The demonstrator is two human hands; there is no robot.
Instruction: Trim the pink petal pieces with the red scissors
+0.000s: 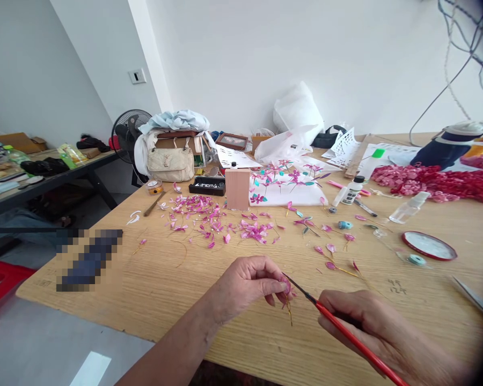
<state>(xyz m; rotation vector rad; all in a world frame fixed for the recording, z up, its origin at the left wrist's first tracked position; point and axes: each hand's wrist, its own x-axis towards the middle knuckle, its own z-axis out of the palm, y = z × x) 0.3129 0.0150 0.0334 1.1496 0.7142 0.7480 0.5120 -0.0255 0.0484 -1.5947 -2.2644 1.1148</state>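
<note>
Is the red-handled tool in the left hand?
No, the red-handled tool is in the right hand; the left hand pinches a small pink flower.

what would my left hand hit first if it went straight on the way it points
Probably the dark tip of the red-handled tool, just beyond the pink petals that your left hand pinches, though depth there is unclear.
</note>
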